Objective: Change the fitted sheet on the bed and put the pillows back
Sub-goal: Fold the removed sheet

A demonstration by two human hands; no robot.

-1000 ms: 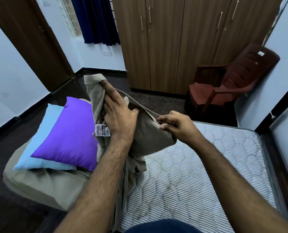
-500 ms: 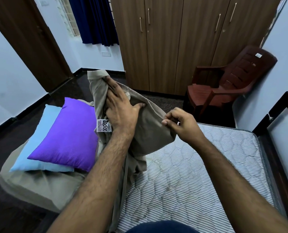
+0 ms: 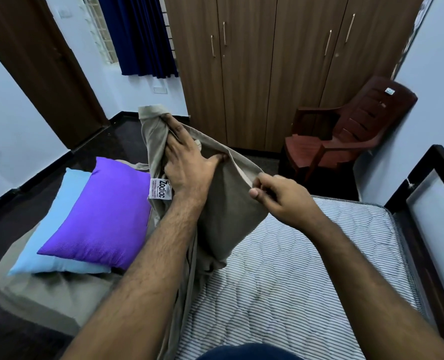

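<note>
Head view, items as seen.

Left hand [image 3: 187, 167]: raised above the bed edge, fingers curled into a bunched fold of the beige fitted sheet [image 3: 228, 211], thumb pressed against the cloth to the right. Gripping the sheet.

Right hand [image 3: 280, 196]: just right of the left hand, thumb and curled fingers pinching the hem of the same sheet. Gripping the sheet.

Fitted sheet: held up between both hands, the rest hanging down onto the near left part of the mattress. A white label [image 3: 159, 189] hangs from it below the left wrist.

Mattress [image 3: 306, 268]: striped, quilted, bare, inside a dark bed frame [image 3: 423, 178] at right.

Purple pillow [image 3: 104, 214]: lying on a light blue pillow [image 3: 60, 219], both stacked on a beige cushion or bundle [image 3: 47, 294] on the dark floor, left of the bed.

Background: wooden wardrobe [image 3: 267, 74], brown plastic chair [image 3: 345, 133] in the corner, dark blue curtain [image 3: 143, 35], brown door [image 3: 34, 61].
</note>
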